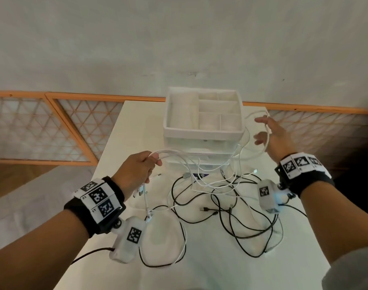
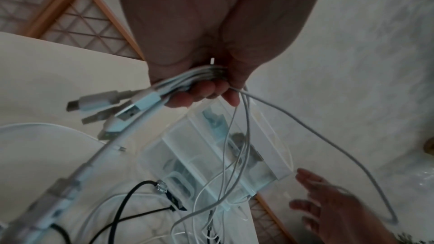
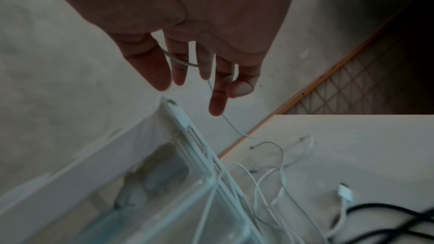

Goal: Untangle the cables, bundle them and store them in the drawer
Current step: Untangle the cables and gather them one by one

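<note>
My left hand [image 1: 153, 164] grips a bundle of several white cable loops [image 1: 170, 153] in front of the drawer unit; in the left wrist view the fingers [image 2: 202, 92] curl round the bundle [image 2: 185, 79], and USB plugs [image 2: 122, 110] stick out beside them. From there one white cable [image 2: 328, 136] arcs over to my right hand [image 1: 262, 130], held up right of the unit with fingers spread; the cable [image 1: 268, 135] lies across them [image 3: 178, 60]. A tangle of black cables [image 1: 231, 222] and white cables covers the table. The white drawer unit [image 1: 202, 133] has its drawers closed.
The small white table [image 1: 210, 273] ends close at left, right and behind the unit. Wooden lattice panels [image 1: 32, 126] lie on the floor beyond it. The unit's top tray [image 1: 168, 114] has several compartments. A loose white plug [image 3: 345, 191] lies near the black cables.
</note>
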A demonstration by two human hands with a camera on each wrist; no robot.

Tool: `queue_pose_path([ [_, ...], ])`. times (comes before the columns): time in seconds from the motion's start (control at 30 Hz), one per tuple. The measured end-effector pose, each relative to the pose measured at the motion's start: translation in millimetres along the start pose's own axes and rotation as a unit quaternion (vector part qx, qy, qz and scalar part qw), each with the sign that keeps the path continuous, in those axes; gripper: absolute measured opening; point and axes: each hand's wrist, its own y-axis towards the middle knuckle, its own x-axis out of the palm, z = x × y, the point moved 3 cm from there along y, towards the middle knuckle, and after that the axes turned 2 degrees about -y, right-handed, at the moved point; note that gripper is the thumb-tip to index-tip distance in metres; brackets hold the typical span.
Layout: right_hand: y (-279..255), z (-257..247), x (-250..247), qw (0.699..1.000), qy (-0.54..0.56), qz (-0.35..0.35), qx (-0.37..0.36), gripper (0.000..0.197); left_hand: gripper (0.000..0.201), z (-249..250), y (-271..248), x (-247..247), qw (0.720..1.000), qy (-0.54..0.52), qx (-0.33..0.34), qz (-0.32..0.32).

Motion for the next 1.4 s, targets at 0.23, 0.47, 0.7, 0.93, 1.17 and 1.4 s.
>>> queue_pose_path([
  [0.23,-59.6,-3.3,19.2,0.992,-0.116,0.048,0.029,0.061,0.04,6.6,-5.0,7.4,0.999,0.014,0.023,-0.028],
  [0.47,-125.5,-86.3,102.1,0.968,-0.053,-0.073,-0.236,0.018,0.033,15.8,-16.3,36.9,0.993,0.053,0.068,-0.085],
  [0.7,-116.5,-75.6,83.0,0.982,0.033,0.003,-0.186,0.006,0.031,-0.8,-27.7,29.1,0.992,-0.012,0.005,-0.126],
  [0.93,-126.2,-77.7,102.9,0.961,-0.054,-0.245,-0.119,0.012,0.046,33.8,-44.2,22.6,0.966,0.141,0.115,-0.185],
  [1.17,-69.1,-5.0,47.6,0.959,-0.28,-0.031,0.019,0.019,0.036,-2.1,-47.5,-1.6,0.876,0.383,0.087,-0.28],
  [1.4,-109.7,29.5,108.1,0.968,-0.214,-0.12,0.053,0.081,0.027,-61.3,-37.2,6.2,0.89,0.432,-0.004,-0.144],
])
